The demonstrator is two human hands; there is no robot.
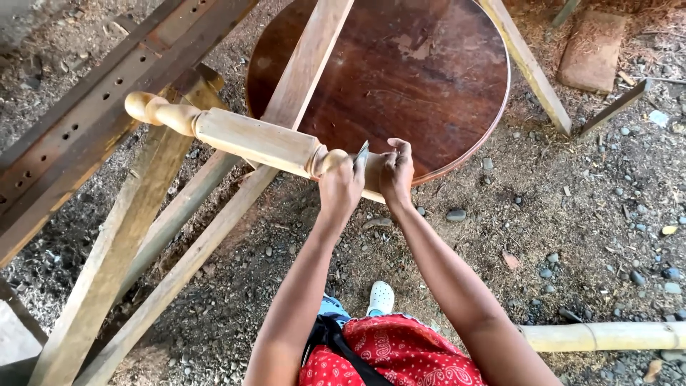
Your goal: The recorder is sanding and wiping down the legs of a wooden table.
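A turned pale wooden leg (243, 136) with a rounded knob at its far left end lies slanted across a wooden trestle. My left hand (339, 184) and my right hand (397, 171) both grip a small flat metal scraper blade (361, 154), held upright against the leg near its turned collar. The two hands sit side by side over the leg's near end, which they hide. Behind them stands a round dark brown wooden tabletop (414, 71).
Rough timber beams (128, 236) and a rusty perforated metal rail (78, 121) form a stand at the left. The ground is gravel with sawdust. A brick (592, 50) lies top right, a bamboo pole (607, 336) bottom right. My white shoe (380, 297) shows below.
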